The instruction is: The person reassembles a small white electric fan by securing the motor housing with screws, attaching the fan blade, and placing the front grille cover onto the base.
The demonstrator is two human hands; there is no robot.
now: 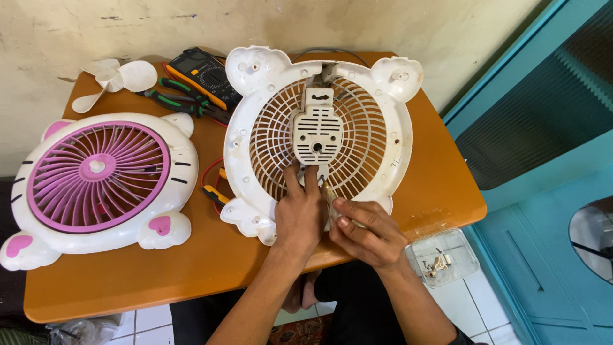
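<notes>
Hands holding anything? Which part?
Left hand presses the white rear fan grille at its lower edge, below the motor mount plate. Right hand pinches something small beside it; cannot tell what.

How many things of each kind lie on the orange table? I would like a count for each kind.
Fan housing halves: 2, the white grille half under the left hand and right hand, and the pink-and-white front
Fan blade: 1
Multimeter: 1
Green-handled pliers: 1
Total: 5
</notes>
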